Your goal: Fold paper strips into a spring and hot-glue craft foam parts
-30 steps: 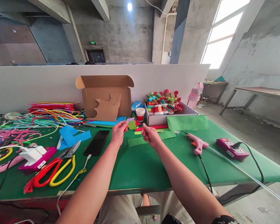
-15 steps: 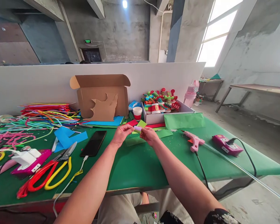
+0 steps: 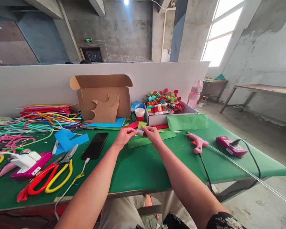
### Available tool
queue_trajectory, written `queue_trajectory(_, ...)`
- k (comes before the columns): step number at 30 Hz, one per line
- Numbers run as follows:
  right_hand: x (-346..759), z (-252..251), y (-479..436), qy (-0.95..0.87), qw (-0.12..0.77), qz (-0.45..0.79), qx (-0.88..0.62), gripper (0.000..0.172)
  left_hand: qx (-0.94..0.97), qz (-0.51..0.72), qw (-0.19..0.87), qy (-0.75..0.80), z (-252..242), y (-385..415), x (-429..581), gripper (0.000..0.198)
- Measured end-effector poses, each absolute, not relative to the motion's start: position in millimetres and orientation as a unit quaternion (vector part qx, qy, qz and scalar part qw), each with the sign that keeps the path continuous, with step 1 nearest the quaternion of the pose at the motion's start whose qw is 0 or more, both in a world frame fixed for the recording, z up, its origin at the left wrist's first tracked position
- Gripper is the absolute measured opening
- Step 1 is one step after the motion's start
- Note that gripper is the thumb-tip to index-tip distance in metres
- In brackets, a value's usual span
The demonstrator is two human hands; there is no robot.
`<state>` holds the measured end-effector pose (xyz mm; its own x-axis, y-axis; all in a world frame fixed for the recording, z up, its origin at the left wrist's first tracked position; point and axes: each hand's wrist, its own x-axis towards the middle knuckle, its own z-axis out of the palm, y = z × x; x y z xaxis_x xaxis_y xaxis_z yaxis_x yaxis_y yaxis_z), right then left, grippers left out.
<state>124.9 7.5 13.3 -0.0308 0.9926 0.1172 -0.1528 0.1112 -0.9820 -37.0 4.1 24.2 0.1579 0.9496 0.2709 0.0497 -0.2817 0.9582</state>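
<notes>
My left hand (image 3: 124,138) and my right hand (image 3: 152,134) meet above the middle of the green table. Between their fingertips is a small purple paper piece (image 3: 140,131), apparently curled; its exact shape is too small to tell. Both hands are closed in a pinch on it. Just behind the fingers shows a yellow-green paper scrap (image 3: 142,124). Beneath and beyond the hands lies a green paper strip (image 3: 135,143). A paper cup (image 3: 139,114), white with a red lower part, stands behind them.
Left lie large scissors (image 3: 59,171), a phone (image 3: 95,145), blue paper (image 3: 68,140) and many pipe cleaners (image 3: 47,117). At the back are a cardboard box (image 3: 105,86) and a white box (image 3: 157,121) of cup-and-spring crafts. On the right rests a pink glue gun (image 3: 199,143) with its cord.
The fingers have shifted slightly around the purple paper piece, which now looks more tilted. My right fingertips have risen a little. The camera view has moved slightly.
</notes>
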Motion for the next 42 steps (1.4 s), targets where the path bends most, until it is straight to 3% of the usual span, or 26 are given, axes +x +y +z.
queue_trajectory(9, 128, 18, 4, -0.594, 0.496, 0.477, -0.417, 0.023, 0.577, 0.515, 0.473, 0.421, 21, 10, -42, 0.032)
queue_trajectory(14, 127, 16, 5, -0.648, 0.475, 0.441, -0.4, 0.04, 0.536, 0.513, 0.524, 0.418, 20, 12, -46, 0.033)
queue_trajectory(23, 125, 16, 1, -0.713, 0.478, 0.32, -0.4, 0.04, 0.447, 0.478, 0.624, 0.426, 18, 12, -46, 0.038)
queue_trajectory(27, 125, 15, 4, -0.655, 0.507, 0.379, -0.411, 0.035, 0.444, 0.484, 0.627, 0.419, 18, 11, -45, 0.04)
queue_trajectory(33, 125, 18, 4, -0.531, 0.546, 0.541, -0.356, 0.022, 0.496, 0.573, 0.525, 0.387, 26, 8, -44, 0.038)
queue_trajectory(42, 122, 20, 0, -0.512, 0.509, 0.596, -0.352, 0.021, 0.594, 0.545, 0.463, 0.369, 28, 4, -37, 0.028)
